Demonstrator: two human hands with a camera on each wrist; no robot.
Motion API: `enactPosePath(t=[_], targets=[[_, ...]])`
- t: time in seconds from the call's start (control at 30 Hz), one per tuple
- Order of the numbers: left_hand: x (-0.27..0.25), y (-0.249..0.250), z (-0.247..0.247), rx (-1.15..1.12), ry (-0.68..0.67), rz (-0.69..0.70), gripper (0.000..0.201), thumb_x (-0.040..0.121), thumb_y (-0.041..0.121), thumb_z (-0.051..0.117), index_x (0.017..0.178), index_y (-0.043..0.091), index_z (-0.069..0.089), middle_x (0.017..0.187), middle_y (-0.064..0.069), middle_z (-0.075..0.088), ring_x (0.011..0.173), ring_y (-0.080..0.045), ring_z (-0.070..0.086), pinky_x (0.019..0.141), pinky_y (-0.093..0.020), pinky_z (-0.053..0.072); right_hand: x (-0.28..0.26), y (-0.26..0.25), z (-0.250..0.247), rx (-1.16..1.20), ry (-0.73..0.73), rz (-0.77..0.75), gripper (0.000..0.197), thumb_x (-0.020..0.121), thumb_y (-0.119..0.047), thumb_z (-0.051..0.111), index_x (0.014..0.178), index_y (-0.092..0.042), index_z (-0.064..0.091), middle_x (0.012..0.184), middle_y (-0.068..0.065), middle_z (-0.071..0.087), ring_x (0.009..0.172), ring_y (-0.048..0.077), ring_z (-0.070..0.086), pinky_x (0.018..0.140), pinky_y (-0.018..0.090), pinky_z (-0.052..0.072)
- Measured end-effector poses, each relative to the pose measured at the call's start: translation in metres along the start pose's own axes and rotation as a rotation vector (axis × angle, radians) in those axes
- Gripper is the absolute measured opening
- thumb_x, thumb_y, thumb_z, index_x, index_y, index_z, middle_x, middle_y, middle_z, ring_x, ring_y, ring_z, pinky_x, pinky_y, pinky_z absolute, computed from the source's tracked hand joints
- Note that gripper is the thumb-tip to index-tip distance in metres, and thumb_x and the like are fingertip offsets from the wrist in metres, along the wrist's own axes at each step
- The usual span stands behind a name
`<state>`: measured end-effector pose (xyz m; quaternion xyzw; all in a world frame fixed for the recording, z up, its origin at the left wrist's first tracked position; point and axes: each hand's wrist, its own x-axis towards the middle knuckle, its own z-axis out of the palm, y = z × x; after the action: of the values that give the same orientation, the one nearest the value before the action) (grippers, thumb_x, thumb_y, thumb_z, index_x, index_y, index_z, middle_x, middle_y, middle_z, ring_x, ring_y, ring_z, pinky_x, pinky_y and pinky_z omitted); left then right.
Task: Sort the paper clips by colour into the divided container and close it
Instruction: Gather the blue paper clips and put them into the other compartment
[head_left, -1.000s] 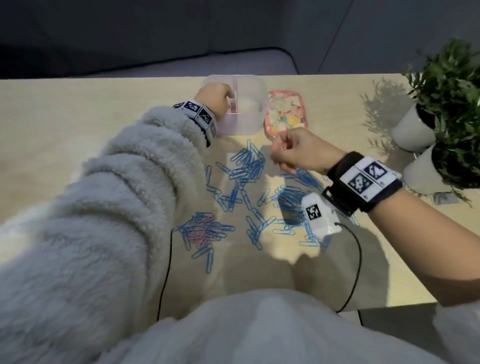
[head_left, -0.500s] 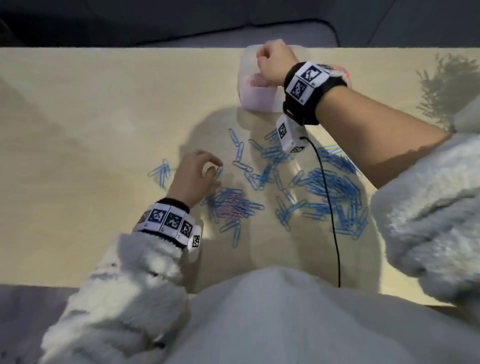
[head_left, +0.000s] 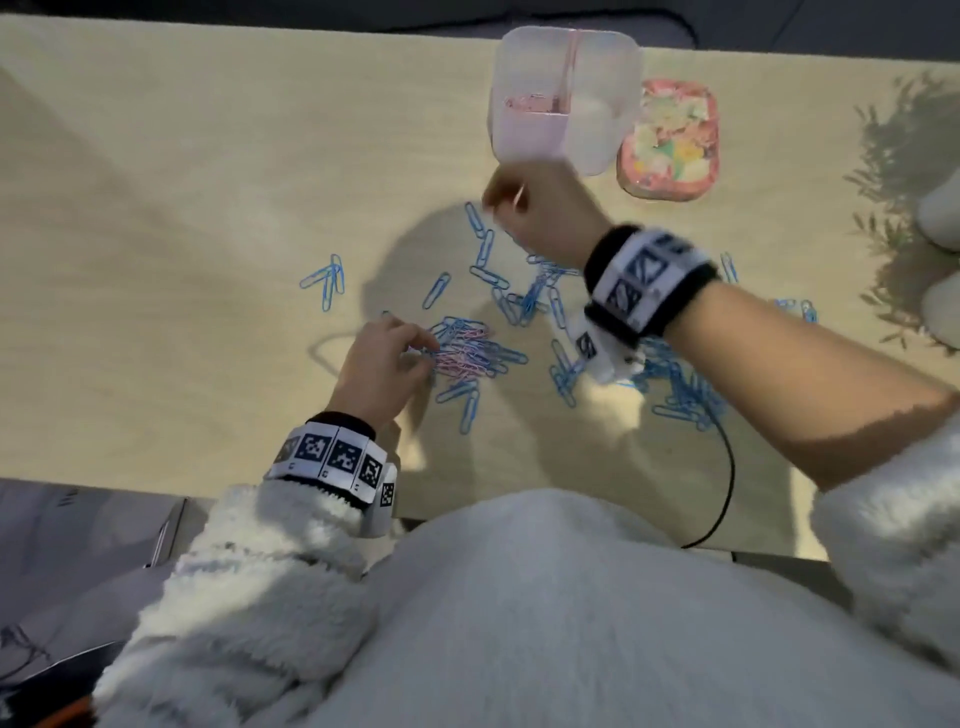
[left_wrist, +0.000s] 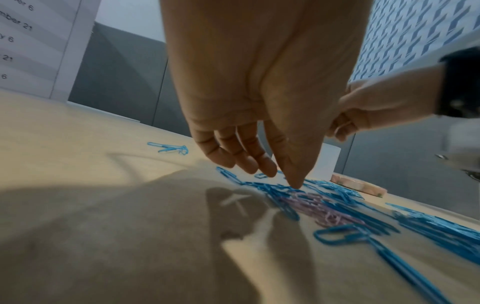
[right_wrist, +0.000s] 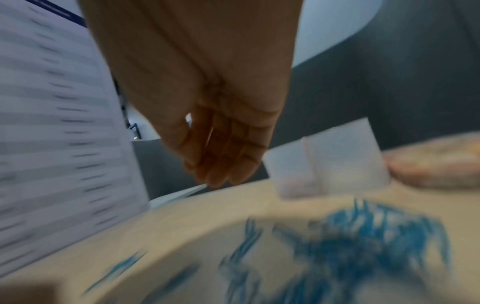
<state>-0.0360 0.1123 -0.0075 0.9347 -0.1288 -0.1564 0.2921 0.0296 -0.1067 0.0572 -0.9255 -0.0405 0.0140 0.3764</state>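
The clear divided container (head_left: 602, 57) stands at the table's far edge, with pink clips (head_left: 530, 101) in its left compartment; it also shows in the wrist views (left_wrist: 327, 162) (right_wrist: 337, 160). Blue paper clips (head_left: 524, 296) lie scattered mid-table, with a bigger heap (head_left: 680, 384) under my right forearm. A mixed pile holds pink clips (head_left: 465, 356) (left_wrist: 317, 207) among blue ones. My left hand (head_left: 423, 353) (left_wrist: 283, 176) reaches into this pile, fingers extended, thumb tip touching blue clips. My right hand (head_left: 501, 200) (right_wrist: 221, 174) hovers blurred just in front of the container, fingers loosely curled, holding nothing visible.
The floral lid (head_left: 667, 140) (left_wrist: 358, 186) lies flat to the right of the container. A small group of blue clips (head_left: 327, 280) sits apart at the left. White plant pots (head_left: 940, 218) stand at the right edge. A black cable (head_left: 724, 467) runs off the near table edge.
My right hand has drawn back from over the container toward the clips. My left hand has shifted right, from beside the mixed pile into it.
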Motion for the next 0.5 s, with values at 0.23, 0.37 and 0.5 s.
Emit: enactPosePath(t=[0.23, 0.37, 0.5], targets=[[-0.012, 0.000, 0.006, 0.084, -0.022, 0.014, 0.023, 0.077, 0.015, 0.069, 0.100, 0.016, 0.070, 0.099, -0.011, 0.061, 0.099, -0.028, 0.054, 0.091, -0.039, 0.044, -0.082, 0.009, 0.065, -0.237, -0.403, 0.016, 0.016, 0.081, -0.019, 0.062, 0.096, -0.013, 0.064, 0.103, 0.009, 0.062, 0.101, 0.025, 0.055, 0.081, 0.033, 0.041], [-0.015, -0.005, 0.002, 0.098, 0.021, -0.048, 0.024, 0.080, 0.015, 0.066, 0.104, 0.014, 0.067, 0.103, -0.012, 0.059, 0.102, -0.030, 0.053, 0.091, -0.042, 0.045, -0.095, 0.029, 0.060, -0.176, -0.333, 0.135, 0.010, 0.081, -0.009, 0.057, 0.089, -0.010, 0.062, 0.098, 0.010, 0.063, 0.096, 0.027, 0.057, 0.076, 0.031, 0.040], [-0.020, 0.000, 0.006, 0.132, 0.043, 0.014, 0.022, 0.080, 0.009, 0.063, 0.102, 0.012, 0.067, 0.102, -0.012, 0.060, 0.101, -0.030, 0.052, 0.090, -0.040, 0.042, -0.103, 0.050, 0.042, -0.196, -0.295, 0.268, 0.007, 0.083, -0.010, 0.057, 0.088, -0.008, 0.062, 0.098, 0.012, 0.064, 0.094, 0.030, 0.058, 0.076, 0.032, 0.041]])
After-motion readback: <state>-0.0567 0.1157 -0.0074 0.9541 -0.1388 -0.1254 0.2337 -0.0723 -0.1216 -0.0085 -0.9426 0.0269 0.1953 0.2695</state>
